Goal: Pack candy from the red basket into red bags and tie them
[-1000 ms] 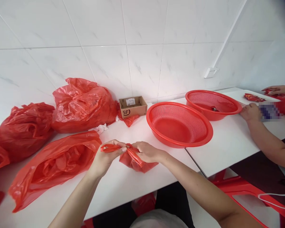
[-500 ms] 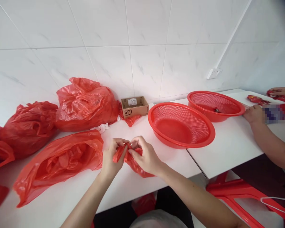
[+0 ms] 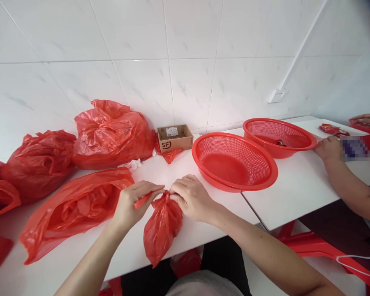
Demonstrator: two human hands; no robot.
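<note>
Between my hands is a small red plastic bag [image 3: 163, 230], gathered and twisted into a knot at its top, with its filled body hanging down toward the table's front edge. My left hand [image 3: 135, 199] is closed on the bag's neck from the left, a strip of red plastic showing under its fingers. From the other side my right hand [image 3: 189, 197] pinches the neck at the knot. What the bag holds is hidden. Left of my left hand lies a larger open red bag [image 3: 43, 234] with crumpled red plastic inside.
Full red bags [image 3: 114, 135] line the wall at the left. A small cardboard box [image 3: 175, 144] stands behind my hands. Two red mesh baskets [image 3: 234, 190] sit to the right, the farther one with small items inside. A co-worker's hand [image 3: 328, 150] rests beside that basket.
Both hands have drawn the bag's neck tight into a knot and moved slightly apart. The bag's body has swung from under my right hand to hang between the hands.
</note>
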